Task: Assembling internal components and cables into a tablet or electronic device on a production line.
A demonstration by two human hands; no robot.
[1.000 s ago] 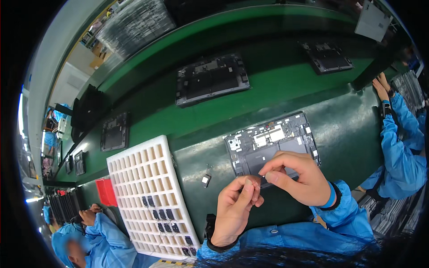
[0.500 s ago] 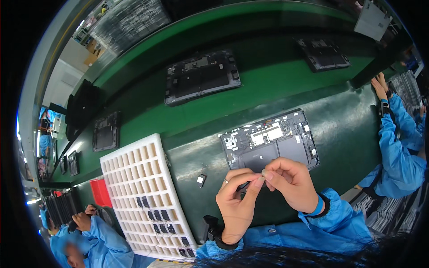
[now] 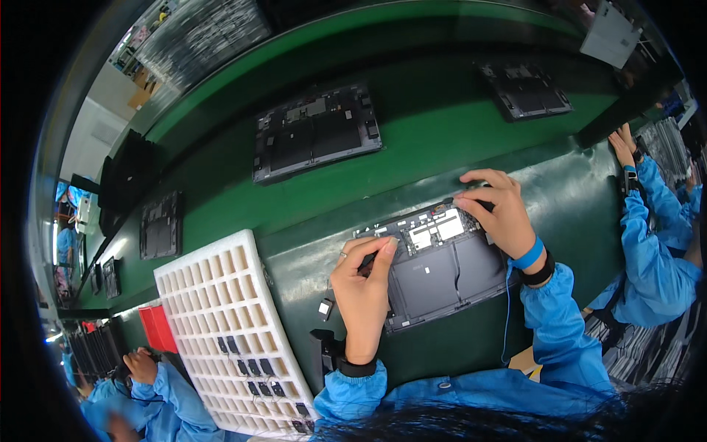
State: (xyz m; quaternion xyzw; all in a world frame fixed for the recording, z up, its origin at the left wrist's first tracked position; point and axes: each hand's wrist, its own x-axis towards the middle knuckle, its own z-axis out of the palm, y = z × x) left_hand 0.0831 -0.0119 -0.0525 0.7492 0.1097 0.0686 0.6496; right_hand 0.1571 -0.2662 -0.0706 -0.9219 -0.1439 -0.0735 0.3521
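So we're working with both bare hands over an opened laptop base (image 3: 482,269), which is lying on the dark green bench (image 3: 582,221) right in front of us, insides facing up. Its circuit board (image 3: 442,227), partly covered in white, is running along the far side, and a thin black cable is crossing the dark panels nearer to us.

Our left hand (image 3: 361,291) is hovering around the laptop's left edge, thumb and index tips pressing together, and we're apparently gripping a small black part (image 3: 367,263), mostly hidden by our fingers. Our right hand (image 3: 507,221) is pinching thumb to index by the far right corner; there's something dark showing between the fingers, but we can't tell if we're holding a part or just seeing the laptop's edge. We're wearing a blue wristband (image 3: 529,255) on that side, with a blue cord (image 3: 506,331) dangling from it.

Off to our left, a black piece with a white face (image 3: 325,308) is lying near a white foam tray (image 3: 258,269). Little black modules (image 3: 265,366) are sitting in some of its nearer compartments, and a red bin (image 3: 157,329) is standing just beyond.
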